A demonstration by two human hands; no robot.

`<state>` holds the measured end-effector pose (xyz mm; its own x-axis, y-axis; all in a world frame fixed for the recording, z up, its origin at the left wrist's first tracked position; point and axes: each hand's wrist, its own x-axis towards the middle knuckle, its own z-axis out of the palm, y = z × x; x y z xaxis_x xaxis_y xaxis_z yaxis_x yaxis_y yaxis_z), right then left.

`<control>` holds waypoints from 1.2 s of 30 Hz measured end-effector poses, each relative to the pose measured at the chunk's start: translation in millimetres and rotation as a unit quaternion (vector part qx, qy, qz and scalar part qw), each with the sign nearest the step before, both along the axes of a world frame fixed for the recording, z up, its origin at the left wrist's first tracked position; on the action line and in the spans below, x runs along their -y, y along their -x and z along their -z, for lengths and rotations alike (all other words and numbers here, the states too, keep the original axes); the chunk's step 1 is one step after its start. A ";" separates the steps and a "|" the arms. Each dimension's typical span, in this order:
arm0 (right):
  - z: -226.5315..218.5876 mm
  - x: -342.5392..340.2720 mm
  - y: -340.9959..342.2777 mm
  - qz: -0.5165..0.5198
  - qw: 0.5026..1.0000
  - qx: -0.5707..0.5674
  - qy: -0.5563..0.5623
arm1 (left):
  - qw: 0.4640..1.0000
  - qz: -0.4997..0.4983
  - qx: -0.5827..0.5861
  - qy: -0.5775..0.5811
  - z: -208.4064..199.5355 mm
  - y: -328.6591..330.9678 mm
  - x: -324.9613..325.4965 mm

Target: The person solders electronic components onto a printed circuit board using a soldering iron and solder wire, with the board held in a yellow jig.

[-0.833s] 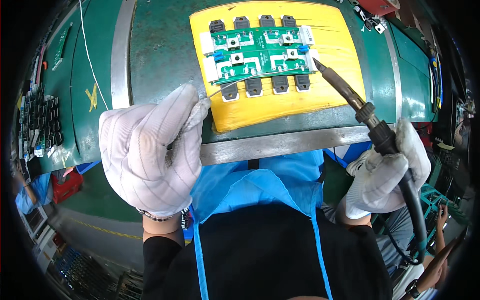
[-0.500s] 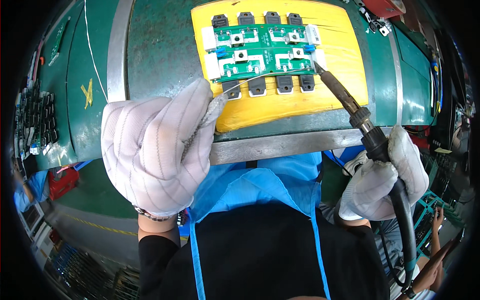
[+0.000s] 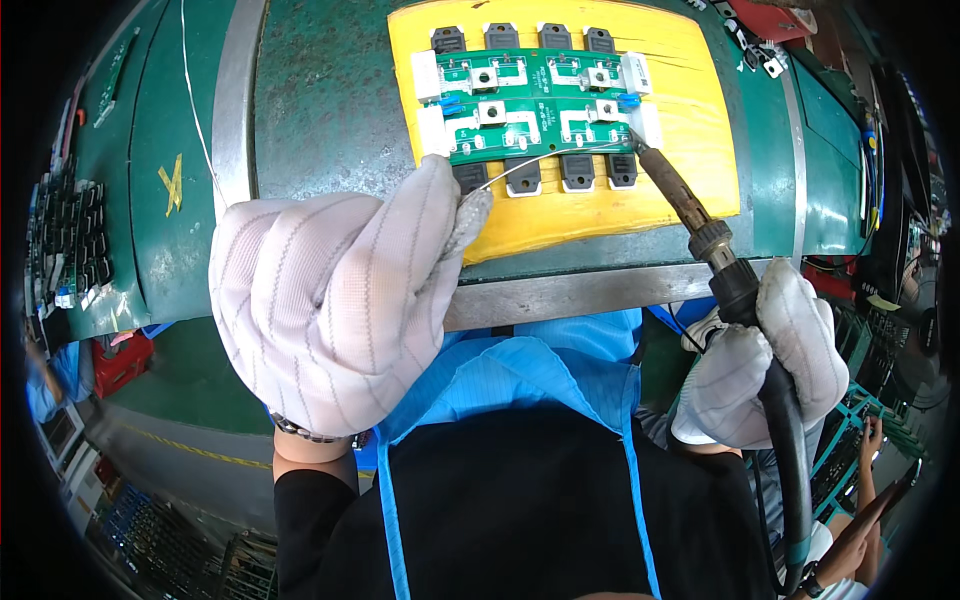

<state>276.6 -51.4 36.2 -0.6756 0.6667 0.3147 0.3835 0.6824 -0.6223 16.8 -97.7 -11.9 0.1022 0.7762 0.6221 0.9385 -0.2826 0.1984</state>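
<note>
Green table (image 3: 330, 110), worn surface, metal strip along its near edge. Yellow pad (image 3: 690, 110) lies flat on it, just beyond the left hand (image 3: 330, 300). Green circuit board (image 3: 530, 105) rests on the pad, beyond both hands.

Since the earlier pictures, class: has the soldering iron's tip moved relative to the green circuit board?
Yes. The soldering iron tip slid from the green circuit board's upper right edge down to its lower right corner.

- A green worktop (image 3: 330, 110) with a scuffed surface filled the upper view, a metal strip (image 3: 590, 292) along its near edge.
- At 9 o'clock stood a rack of dark components (image 3: 65, 240).
- At 8 o'clock lay grey floor (image 3: 190, 470) with a yellow line.
</note>
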 end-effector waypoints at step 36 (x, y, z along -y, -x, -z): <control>-8.8 5.2 0.9 0.035 0.998 0.057 -0.004 | 1.000 -0.003 -0.001 -0.006 3.0 -4.2 -2.1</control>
<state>275.6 -56.6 44.9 -0.6597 0.7112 0.2429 0.4985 0.6560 -0.5668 20.9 -95.6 -14.9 0.0992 0.7696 0.6308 0.9408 -0.2791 0.1925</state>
